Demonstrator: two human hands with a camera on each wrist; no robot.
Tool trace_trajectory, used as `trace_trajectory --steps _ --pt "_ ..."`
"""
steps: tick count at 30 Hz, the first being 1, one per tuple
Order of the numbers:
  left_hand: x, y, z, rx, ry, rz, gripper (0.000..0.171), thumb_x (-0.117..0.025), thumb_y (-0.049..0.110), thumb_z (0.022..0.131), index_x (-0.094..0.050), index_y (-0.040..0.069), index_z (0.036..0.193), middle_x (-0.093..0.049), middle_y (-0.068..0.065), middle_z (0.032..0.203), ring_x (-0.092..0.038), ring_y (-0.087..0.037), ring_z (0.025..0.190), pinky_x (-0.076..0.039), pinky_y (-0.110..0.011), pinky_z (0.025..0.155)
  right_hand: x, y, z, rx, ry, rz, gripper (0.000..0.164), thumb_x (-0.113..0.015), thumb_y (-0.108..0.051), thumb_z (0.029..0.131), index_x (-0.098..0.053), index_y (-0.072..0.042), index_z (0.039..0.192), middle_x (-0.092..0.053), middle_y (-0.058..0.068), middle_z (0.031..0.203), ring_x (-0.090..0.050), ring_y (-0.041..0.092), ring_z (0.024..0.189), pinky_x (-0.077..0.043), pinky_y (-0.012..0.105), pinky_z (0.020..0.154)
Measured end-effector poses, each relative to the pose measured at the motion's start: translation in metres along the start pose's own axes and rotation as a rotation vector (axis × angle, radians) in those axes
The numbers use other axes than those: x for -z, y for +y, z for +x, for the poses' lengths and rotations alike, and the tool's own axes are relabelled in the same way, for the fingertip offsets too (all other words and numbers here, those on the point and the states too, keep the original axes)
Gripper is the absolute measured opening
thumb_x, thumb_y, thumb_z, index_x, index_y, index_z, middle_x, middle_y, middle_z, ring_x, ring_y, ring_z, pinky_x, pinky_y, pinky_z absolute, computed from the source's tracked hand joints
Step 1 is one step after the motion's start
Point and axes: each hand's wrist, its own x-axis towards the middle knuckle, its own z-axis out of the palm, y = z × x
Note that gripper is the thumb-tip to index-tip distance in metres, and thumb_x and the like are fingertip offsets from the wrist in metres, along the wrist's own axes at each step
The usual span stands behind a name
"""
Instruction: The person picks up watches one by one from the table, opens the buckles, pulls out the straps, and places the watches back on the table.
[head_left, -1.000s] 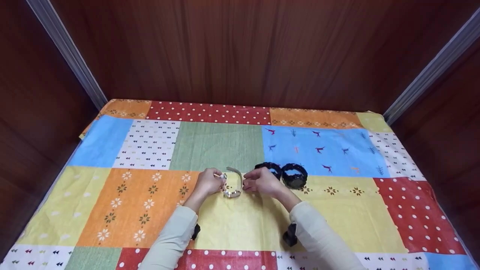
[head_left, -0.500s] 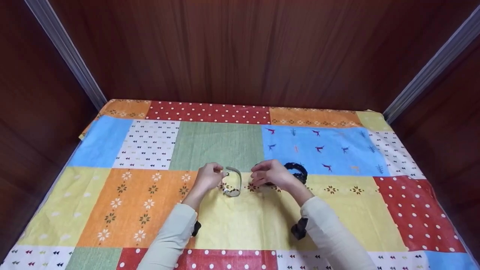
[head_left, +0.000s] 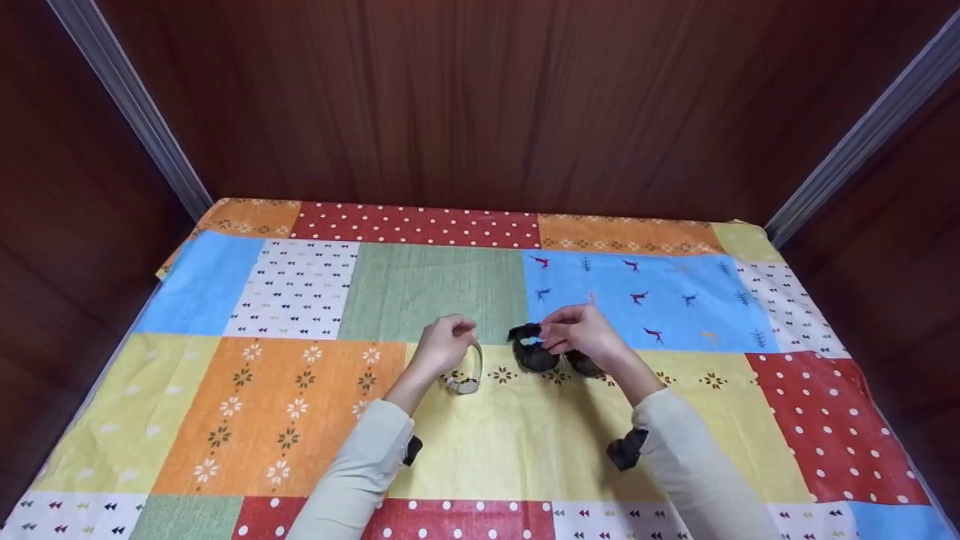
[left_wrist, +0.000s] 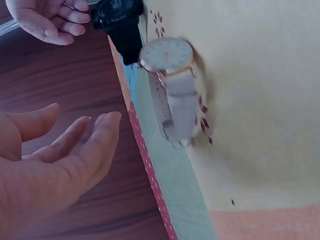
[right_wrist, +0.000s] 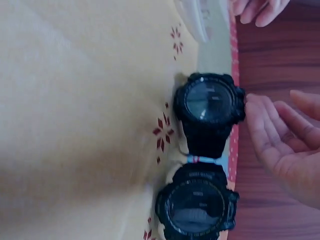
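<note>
A loose, empty left hand (head_left: 445, 343) is being held near a smooth, round-faced, gold-rimmed pale watch (left_wrist: 178, 90) on patterned cloth (head_left: 480, 457); rightward, two chunky black watches (right_wrist: 206, 140) are being partly hidden by a slack-fingered, empty right hand (head_left: 587, 334).

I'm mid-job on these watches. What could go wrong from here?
1. The right hand is very close to the nearer black watch; a stray nudge might push it into the other black watch, just beside it.
2. The left hand is near the pale watch; a fingertip could catch its curved strap and drag it.
</note>
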Motion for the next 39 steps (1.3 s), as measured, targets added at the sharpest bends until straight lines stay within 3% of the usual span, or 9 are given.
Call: trace_trajectory --steps 4,13,23,27,34,39 --pt "-0.006 0.007 0.003 -0.002 -0.07 -0.03 0.027 -0.05 0.009 0.093 -0.056 -0.003 0.116 -0.061 -0.014 0.101 -0.058 -0.025 0.094 -0.046 -0.034 0.081 0.008 0.0 -0.002 -0.038 0.042 -0.018 0.025 -0.049 0.003 0.089 -0.052 0.021 0.106 -0.064 0.019 0.085 -0.064 0.022 0.072 -0.052 0.037 0.07" --pt "-0.019 0.015 0.01 0.017 -0.163 -0.059 0.03 -0.045 0.012 0.096 -0.053 -0.002 0.121 -0.059 -0.017 0.106 -0.058 -0.025 0.093 -0.047 -0.031 0.075 0.016 0.008 -0.005 -0.07 0.08 -0.07 0.023 -0.05 0.003 0.089 -0.054 0.021 0.103 -0.061 0.028 0.09 -0.065 0.026 0.073 -0.053 0.037 0.068" --pt "-0.038 0.011 0.019 0.044 -0.183 -0.079 0.031 -0.045 0.01 0.096 -0.052 -0.005 0.122 -0.062 -0.018 0.103 -0.058 -0.025 0.093 -0.046 -0.029 0.074 0.019 0.01 -0.007 -0.108 0.076 -0.04 0.023 -0.048 0.004 0.089 -0.051 0.023 0.102 -0.062 0.027 0.085 -0.065 0.031 0.073 -0.053 0.039 0.067" --pt "-0.044 0.008 0.021 0.076 -0.208 -0.135 0.034 -0.043 0.009 0.096 -0.048 -0.006 0.126 -0.061 -0.019 0.102 -0.057 -0.029 0.095 -0.046 -0.028 0.072 0.02 0.011 -0.007 -0.131 0.079 -0.038 0.023 -0.047 0.004 0.09 -0.051 0.023 0.102 -0.061 0.029 0.086 -0.065 0.033 0.074 -0.053 0.04 0.068" --pt "-0.051 0.006 0.023 0.103 -0.252 -0.195 0.037 -0.038 0.005 0.097 -0.04 -0.006 0.132 -0.052 -0.02 0.122 -0.054 -0.029 0.105 -0.047 -0.03 0.078 0.018 0.012 -0.007 -0.162 0.102 0.013 0.024 -0.047 0.006 0.09 -0.049 0.024 0.105 -0.058 0.037 0.092 -0.065 0.036 0.075 -0.052 0.042 0.068" --pt "-0.053 0.005 0.023 0.112 -0.267 -0.219 0.036 -0.038 0.003 0.097 -0.042 -0.007 0.131 -0.051 -0.02 0.124 -0.053 -0.029 0.107 -0.047 -0.032 0.078 0.017 0.014 -0.007 -0.16 0.098 0.038 0.023 -0.047 0.007 0.089 -0.048 0.024 0.104 -0.058 0.036 0.091 -0.064 0.037 0.074 -0.051 0.045 0.07"
